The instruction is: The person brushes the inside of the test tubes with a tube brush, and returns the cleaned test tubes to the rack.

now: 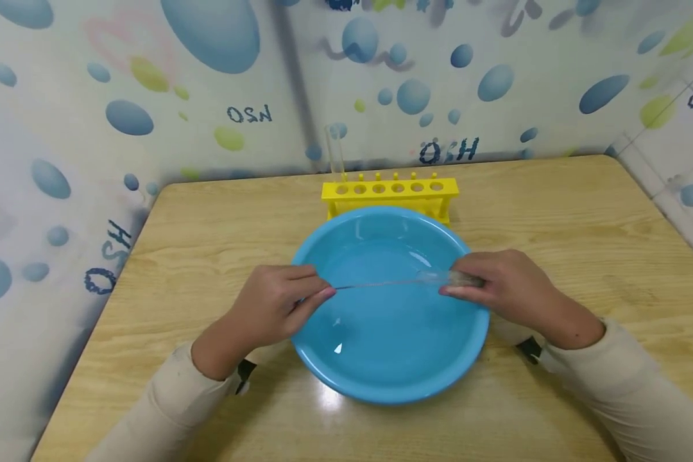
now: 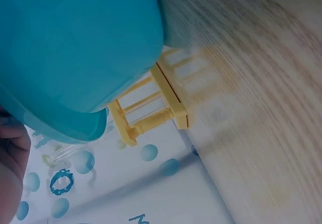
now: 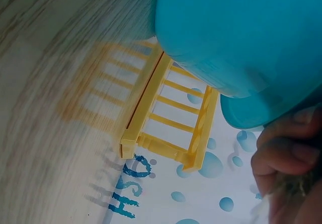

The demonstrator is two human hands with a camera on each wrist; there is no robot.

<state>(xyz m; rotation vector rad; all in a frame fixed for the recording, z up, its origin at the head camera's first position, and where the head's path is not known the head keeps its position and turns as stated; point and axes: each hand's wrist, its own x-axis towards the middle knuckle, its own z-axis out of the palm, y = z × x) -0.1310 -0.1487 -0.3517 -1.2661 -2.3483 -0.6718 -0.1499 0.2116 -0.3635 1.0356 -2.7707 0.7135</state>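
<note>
Over a blue basin [image 1: 381, 359], both hands hold a test tube brush with a thin twisted-wire handle [image 1: 375, 283]. My left hand [image 1: 280, 301] pinches the wire's end between thumb and fingers. A clear glass test tube [image 1: 433, 277] lies sideways around the wire's other end, and my right hand [image 1: 505, 285] grips it. Greyish bristles [image 1: 466, 279] show at the right hand's fingers, and bristles [image 3: 292, 189] appear blurred in the right wrist view. The tube's far end is hidden by the hand. In the left wrist view only part of the left hand [image 2: 12, 153] shows.
Behind the basin stands a yellow test tube rack [image 1: 389, 188], with an upright clear test tube [image 1: 335, 154] in its leftmost hole. Basin and rack rest on a wood-grain table [image 1: 219, 237]. A patterned wall [image 1: 300, 96] runs along the table's back and left sides.
</note>
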